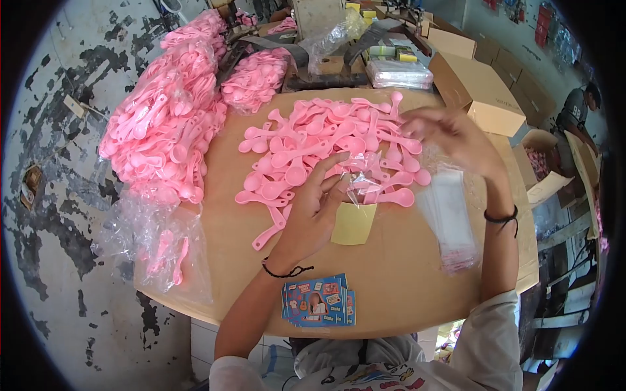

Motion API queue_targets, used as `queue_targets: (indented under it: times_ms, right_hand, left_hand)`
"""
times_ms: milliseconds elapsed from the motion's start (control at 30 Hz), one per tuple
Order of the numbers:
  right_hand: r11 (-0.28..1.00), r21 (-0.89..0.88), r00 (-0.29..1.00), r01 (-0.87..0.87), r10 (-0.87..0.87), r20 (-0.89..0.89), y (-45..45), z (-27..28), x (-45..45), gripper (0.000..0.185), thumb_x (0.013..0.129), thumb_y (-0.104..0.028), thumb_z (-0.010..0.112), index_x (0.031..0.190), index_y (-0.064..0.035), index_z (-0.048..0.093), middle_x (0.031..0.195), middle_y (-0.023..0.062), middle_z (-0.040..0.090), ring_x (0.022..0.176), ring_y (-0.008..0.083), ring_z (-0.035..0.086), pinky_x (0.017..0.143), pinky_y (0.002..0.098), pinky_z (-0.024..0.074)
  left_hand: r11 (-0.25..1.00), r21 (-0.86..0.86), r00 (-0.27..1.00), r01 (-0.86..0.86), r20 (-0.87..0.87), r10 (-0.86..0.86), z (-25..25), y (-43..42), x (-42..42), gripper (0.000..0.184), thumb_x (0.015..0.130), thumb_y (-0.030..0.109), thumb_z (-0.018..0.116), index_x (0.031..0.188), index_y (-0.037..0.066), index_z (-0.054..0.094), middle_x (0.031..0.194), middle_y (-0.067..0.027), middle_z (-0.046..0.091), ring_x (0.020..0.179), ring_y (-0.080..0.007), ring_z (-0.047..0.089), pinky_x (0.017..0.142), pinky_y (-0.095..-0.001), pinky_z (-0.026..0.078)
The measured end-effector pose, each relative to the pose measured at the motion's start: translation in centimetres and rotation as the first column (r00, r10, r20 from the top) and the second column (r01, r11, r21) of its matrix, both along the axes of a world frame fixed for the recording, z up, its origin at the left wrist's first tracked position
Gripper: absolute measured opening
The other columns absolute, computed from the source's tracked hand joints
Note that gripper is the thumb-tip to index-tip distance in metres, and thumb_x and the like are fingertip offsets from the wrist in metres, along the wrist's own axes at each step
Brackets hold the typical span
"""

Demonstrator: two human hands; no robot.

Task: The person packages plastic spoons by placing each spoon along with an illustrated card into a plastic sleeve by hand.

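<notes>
My left hand (317,212) pinches the top of a small clear plastic bag (362,187) between thumb and fingers. A plain yellow card (353,223) shows at the bag's lower end; whether it lies fully inside, I cannot tell. Behind the bag spreads a loose heap of pink plastic spoons (297,154). My right hand (453,138) hovers over the heap's right edge, its fingers loosely bent, apart and slightly blurred, with nothing visible in them. Below it lies a stack of flat clear bags (450,215). A pile of blue printed cards (317,301) sits near the table's front edge.
Big clear sacks full of pink spoons (166,117) stand at the left, beside a crumpled plastic bag (173,251) with a few spoons. Cardboard boxes (479,88) and wrapped packs (399,72) line the back. Another person (577,111) works at far right.
</notes>
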State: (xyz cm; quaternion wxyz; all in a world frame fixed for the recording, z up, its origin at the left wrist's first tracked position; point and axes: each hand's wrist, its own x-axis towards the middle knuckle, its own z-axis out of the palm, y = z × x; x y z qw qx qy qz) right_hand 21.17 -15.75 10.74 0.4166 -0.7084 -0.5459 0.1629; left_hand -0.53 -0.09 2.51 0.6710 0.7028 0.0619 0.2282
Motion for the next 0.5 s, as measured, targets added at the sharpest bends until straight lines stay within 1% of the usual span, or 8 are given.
queue_targets:
  times_ms: [67,100,200,267,367,400,467,500]
  right_hand:
    - [0.993,-0.070,0.992,-0.093,0.087,-0.091,1.3,-0.6,-2.5,0.025,0.093,-0.010,0.061,0.114,0.0028,0.064,0.099,0.0078,0.069,0.092,0.0144,0.062,0.085,0.0289,0.0496]
    - [0.984,-0.103,0.983,-0.144,0.130,-0.134,1.5,-0.8,-3.0,0.024,0.092,-0.009,0.062,0.112,0.0028,0.065,0.099,0.0083,0.069,0.090,0.0138,0.063,0.083,0.0284,0.0503]
    - [0.974,-0.058,0.967,-0.221,0.211,-0.143,1.5,-1.0,-2.5,0.019,0.089,-0.005,0.066,0.105,0.0031,0.068,0.094,0.0087,0.069,0.085,0.0119,0.064,0.079,0.0261,0.0514]
    - [0.986,0.007,0.974,-0.164,0.163,-0.160,0.7,0.0,-2.6,0.016,0.088,-0.003,0.065,0.102,0.0034,0.068,0.093,0.0075,0.069,0.085,0.0110,0.063,0.078,0.0251,0.0510]
    - [0.989,0.090,0.979,-0.116,0.130,-0.160,-0.5,1.5,-3.0,0.014,0.088,-0.001,0.065,0.100,0.0040,0.068,0.090,0.0067,0.069,0.086,0.0114,0.064,0.078,0.0248,0.0516]
    - [0.987,0.117,0.980,-0.108,0.125,-0.156,-0.9,1.9,-3.2,0.014,0.088,-0.001,0.065,0.100,0.0042,0.068,0.089,0.0066,0.069,0.086,0.0118,0.064,0.078,0.0250,0.0520]
    - [0.990,0.067,0.970,-0.121,0.132,-0.204,-0.8,2.1,-3.9,0.013,0.086,0.001,0.064,0.099,0.0041,0.068,0.089,0.0072,0.069,0.085,0.0125,0.065,0.079,0.0258,0.0526]
    - [0.990,0.052,0.971,-0.131,0.138,-0.193,-0.6,1.7,-4.1,0.014,0.086,0.001,0.064,0.099,0.0042,0.068,0.089,0.0073,0.069,0.086,0.0124,0.065,0.080,0.0258,0.0526]
  left_hand:
    - [0.998,0.062,0.999,0.008,0.036,-0.010,0.1,-0.4,0.0,0.037,0.102,0.015,0.046,0.136,0.003,0.039,0.109,-0.0141,0.066,0.090,-0.0084,0.059,0.079,-0.0241,0.047]
    - [0.999,0.041,0.999,0.031,0.028,-0.032,0.2,-0.5,0.0,0.037,0.102,0.016,0.046,0.136,0.003,0.039,0.111,-0.0149,0.065,0.092,-0.0097,0.059,0.080,-0.0248,0.047]
    - [0.996,0.007,0.996,0.084,-0.022,-0.083,0.7,-0.7,-0.1,0.039,0.102,0.016,0.045,0.138,0.003,0.036,0.120,-0.0172,0.061,0.099,-0.0151,0.061,0.085,-0.0282,0.048]
    - [0.995,0.019,0.989,0.100,-0.114,-0.097,1.5,-0.7,-0.6,0.042,0.102,0.014,0.044,0.141,0.003,0.033,0.131,-0.0188,0.054,0.108,-0.0208,0.061,0.090,-0.0326,0.048]
    - [0.945,-0.231,0.972,0.232,0.014,-0.235,0.7,-0.3,-0.2,0.049,0.100,0.016,0.049,0.143,0.003,0.030,0.135,-0.0176,0.051,0.111,-0.0208,0.059,0.092,-0.0332,0.048]
    - [0.965,-0.120,0.972,0.234,0.031,-0.232,0.3,-0.4,-0.1,0.052,0.099,0.017,0.051,0.144,0.003,0.029,0.134,-0.0179,0.052,0.109,-0.0201,0.060,0.090,-0.0318,0.048]
    - [0.969,0.110,0.972,0.221,0.060,-0.228,-0.6,-0.8,0.0,0.058,0.098,0.021,0.054,0.146,0.003,0.027,0.133,-0.0185,0.052,0.105,-0.0185,0.062,0.088,-0.0290,0.049]
    - [0.968,0.151,0.975,0.200,0.064,-0.211,-0.8,-1.1,0.3,0.054,0.097,0.020,0.056,0.143,0.002,0.032,0.131,-0.0172,0.055,0.103,-0.0184,0.062,0.088,-0.0297,0.049]
